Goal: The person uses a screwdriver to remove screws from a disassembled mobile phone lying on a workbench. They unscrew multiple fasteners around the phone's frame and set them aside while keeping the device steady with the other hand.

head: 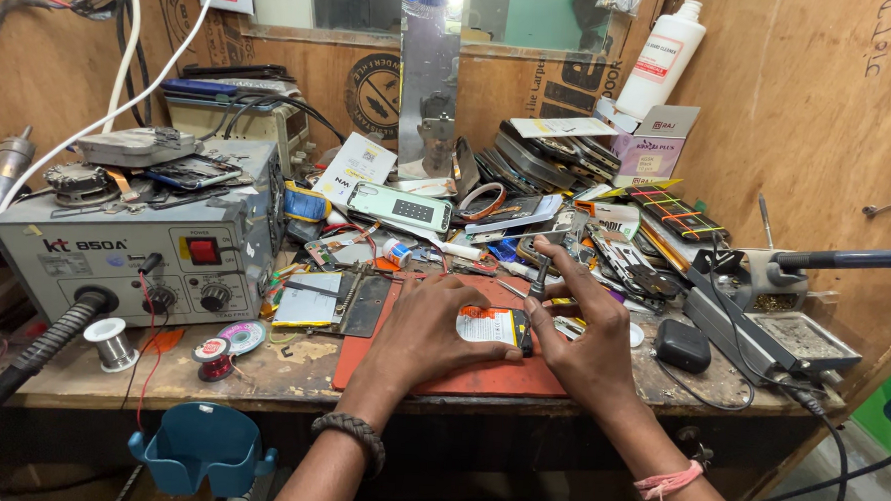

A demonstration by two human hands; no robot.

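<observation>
An opened phone (492, 328), its battery with a white and orange label showing, lies on a red mat (480, 377) at the front middle of a cluttered wooden table (290, 369). The left hand (424, 330) lies flat over the phone's left part, fingers spread and pressing it down rather than gripping it. The right hand (587, 337) sits just beside the phone's right end, its fingers pinched around a thin metal tool (542, 275) that stands nearly upright above the phone's right edge. The left wrist wears a braided bracelet (352, 435); the right wrist wears a pink thread band (668, 481).

Left of the mat stands a grey hot-air rework station (135, 252) with a red switch and two knobs. In front of it sit a solder spool (111, 341) and a small red wire reel (213, 356). Behind the hands lies a heap of phone parts, with a pale green phone back (399, 206) among them. A white bottle (660, 60) leans against the back wall.
</observation>
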